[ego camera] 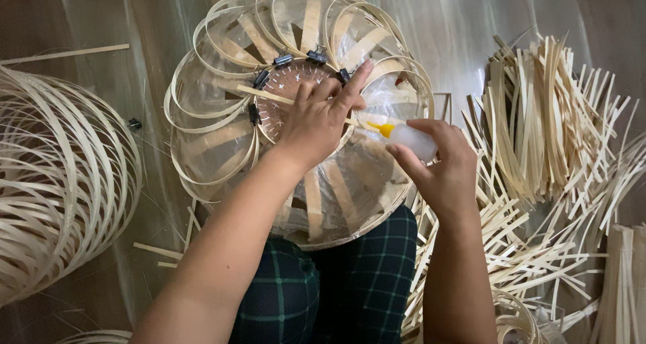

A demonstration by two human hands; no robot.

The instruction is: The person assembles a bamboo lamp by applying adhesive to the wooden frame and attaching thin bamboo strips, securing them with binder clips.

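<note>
A round bamboo-strip lampshade frame (222, 108) rests against my knees, with looped strips around a central ring (289, 82). Several black binder clips (283, 60) pinch the strips to that ring. My left hand (319, 115) presses flat on the ring, fingers spread, its index finger reaching a clip at the upper right. My right hand (441, 166) grips a small white glue bottle (410, 140) with a yellow nozzle pointing left toward the ring beside my left hand.
A finished woven bamboo shade (60, 176) lies at the left. Piles of loose bamboo strips (552, 129) cover the floor at the right. A stray black clip (134, 123) sits on the floor left of the frame. My checked trousers (336, 283) are below.
</note>
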